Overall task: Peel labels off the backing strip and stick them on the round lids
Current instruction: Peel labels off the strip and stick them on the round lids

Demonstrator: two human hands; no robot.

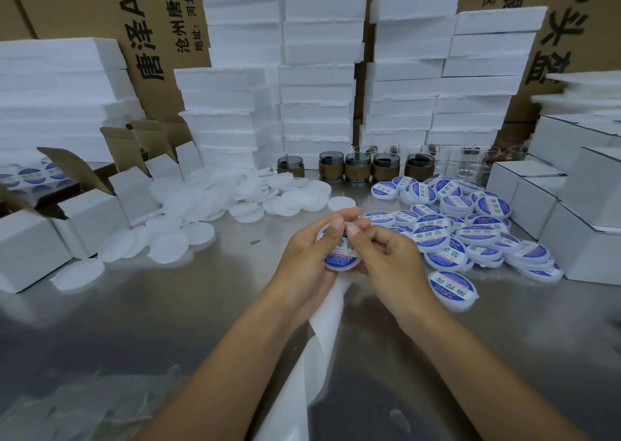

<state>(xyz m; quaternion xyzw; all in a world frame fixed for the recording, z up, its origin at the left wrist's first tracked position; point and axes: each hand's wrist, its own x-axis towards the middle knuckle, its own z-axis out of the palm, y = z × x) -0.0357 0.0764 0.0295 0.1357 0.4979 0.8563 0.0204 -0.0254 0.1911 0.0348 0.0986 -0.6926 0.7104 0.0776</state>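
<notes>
The left grip is clamped on a round lid: fingers curl under it and the thumb lies over its far rim, tilting the face toward the person so the placement can be checked. The right grip is also closed on that lid, its thumb pressing the blue-and-white label near the top while the curled fingers back the rim from behind. This looks like the smoothing-down step, the label already lying on the lid.

The backing strip runs from under the left palm down toward the near edge of the table, probably kept trapped there so the next label is within reach.

Just right of the hands lies one labelled lid. Beyond it, toward the right edge, sits the heap of finished lids against white boxes. The blank lids are heaped toward the left and far side, well apart from the finished ones, so the two cannot mix. Along the far edge stand glass cups before stacked foam blocks.
</notes>
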